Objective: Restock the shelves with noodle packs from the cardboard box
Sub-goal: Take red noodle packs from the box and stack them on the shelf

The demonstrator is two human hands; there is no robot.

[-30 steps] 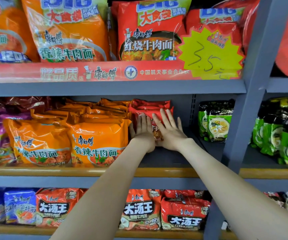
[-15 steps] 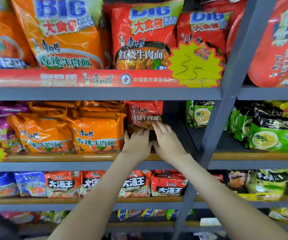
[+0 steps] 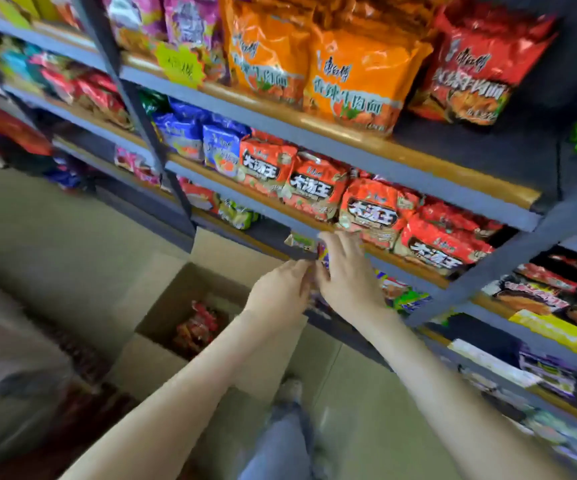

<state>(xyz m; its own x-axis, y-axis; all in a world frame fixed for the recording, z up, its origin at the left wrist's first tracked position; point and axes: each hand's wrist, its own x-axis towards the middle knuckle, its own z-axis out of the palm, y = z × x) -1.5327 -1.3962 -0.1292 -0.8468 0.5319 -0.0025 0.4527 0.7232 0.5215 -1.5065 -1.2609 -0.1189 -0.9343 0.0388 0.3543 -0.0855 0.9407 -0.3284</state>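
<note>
An open cardboard box (image 3: pixel 171 294) stands on the floor against the shelving, with red noodle packs (image 3: pixel 197 324) inside. My left hand (image 3: pixel 280 289) and my right hand (image 3: pixel 346 275) hang side by side above the box's right end, in front of a low shelf edge. Their fingers are loose and hold nothing. A red noodle pack (image 3: pixel 470 67) stands on the upper shelf (image 3: pixel 366 140), to the right of the orange packs (image 3: pixel 353 81). The whole view is tilted and blurred.
Red and white noodle packs (image 3: pixel 370 209) fill the shelf below, with blue ones (image 3: pixel 221 147) to their left. A dark shelf upright (image 3: pixel 134 109) rises left of the box. My jeans leg (image 3: pixel 280 441) and shoe (image 3: pixel 289 389) stand beside the box. A shiny blurred object (image 3: pixel 10 375) sits at left.
Both hands have come off the red pack on the shelf and dropped to the lower shelf level. The view has swung down and left, bringing the box into sight.
</note>
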